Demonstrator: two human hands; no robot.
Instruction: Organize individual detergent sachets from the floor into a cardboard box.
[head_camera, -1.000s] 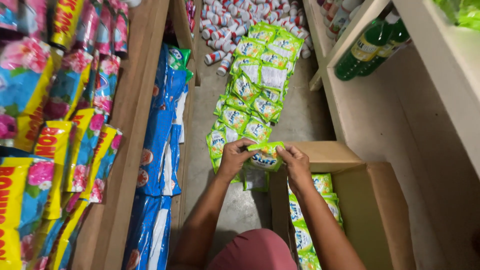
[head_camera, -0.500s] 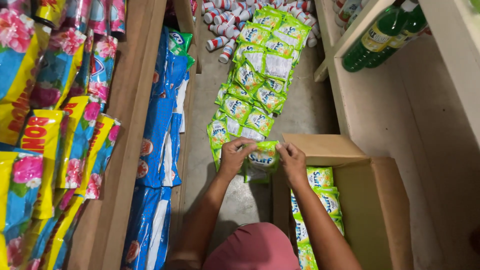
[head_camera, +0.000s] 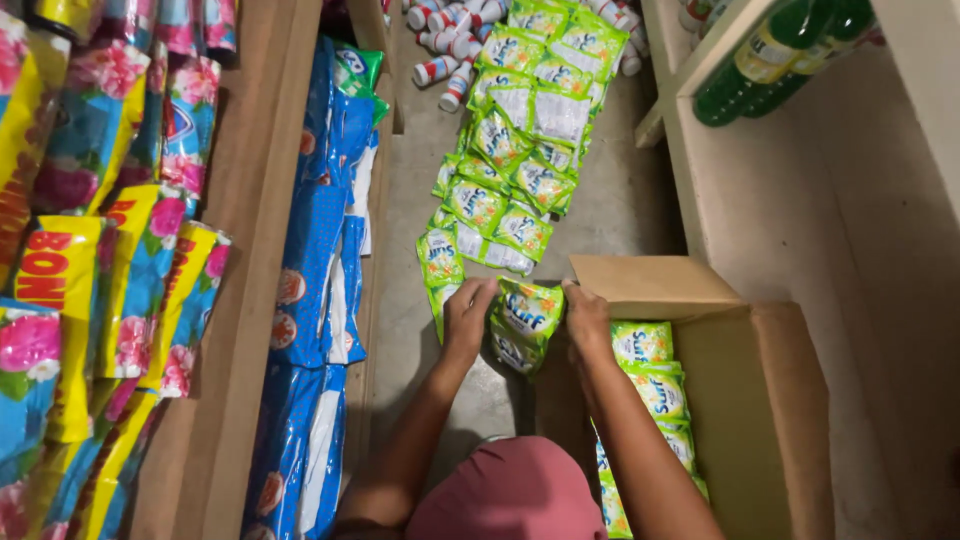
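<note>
Two hands, left hand (head_camera: 468, 318) and right hand (head_camera: 586, 316), grip green sachets (head_camera: 527, 318) between them.

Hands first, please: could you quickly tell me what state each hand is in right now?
Left hand: closed on the left end of the stack of green sachets.
Right hand: closed on its right end.

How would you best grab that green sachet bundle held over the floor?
Probably by its two short ends, one hand from each side, as the left hand and right hand do now. The sachet bundle is floppy and wide, so pinching one end alone would likely let it sag.
</note>
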